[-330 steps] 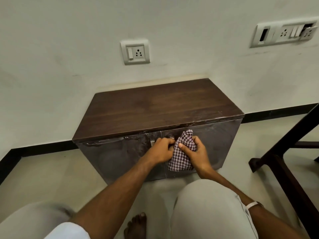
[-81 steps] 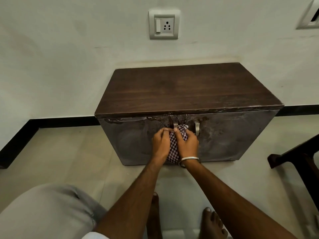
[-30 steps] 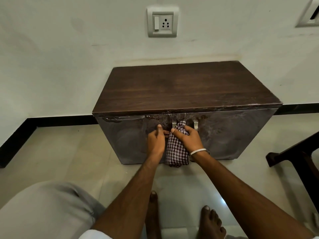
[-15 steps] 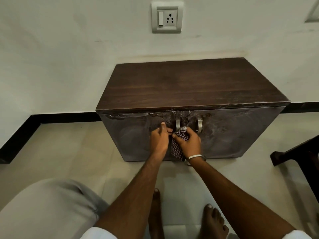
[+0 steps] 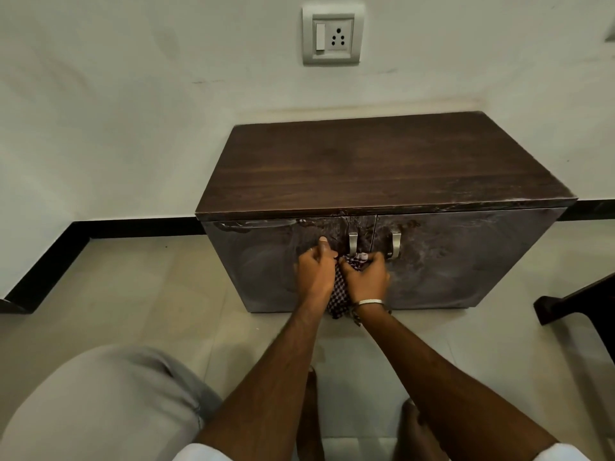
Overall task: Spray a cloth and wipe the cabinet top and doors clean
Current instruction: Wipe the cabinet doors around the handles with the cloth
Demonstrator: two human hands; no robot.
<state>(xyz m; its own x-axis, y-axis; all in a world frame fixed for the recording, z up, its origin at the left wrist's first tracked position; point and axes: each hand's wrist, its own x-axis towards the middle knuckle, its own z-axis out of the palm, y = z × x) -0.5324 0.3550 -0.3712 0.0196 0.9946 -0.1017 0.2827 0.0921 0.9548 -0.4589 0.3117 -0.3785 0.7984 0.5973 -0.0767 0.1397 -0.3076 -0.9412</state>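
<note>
Left hand [image 5: 314,271], right hand [image 5: 366,277] — both gripping the cloth [image 5: 337,296] together, bunching it vertically against the left door [image 5: 266,264] — handles [image 5: 352,244] sitting just above.

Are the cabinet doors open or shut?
Shut. Both cabinet doors lie flush under the top, with only a thin seam between the two handles.

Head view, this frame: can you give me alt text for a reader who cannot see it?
Both hands, left hand and right hand, bunch a checked purple-and-white cloth against the streaked grey doors of a low cabinet with a dark wooden top, just below its two metal handles. A white wall socket is above it.
</note>
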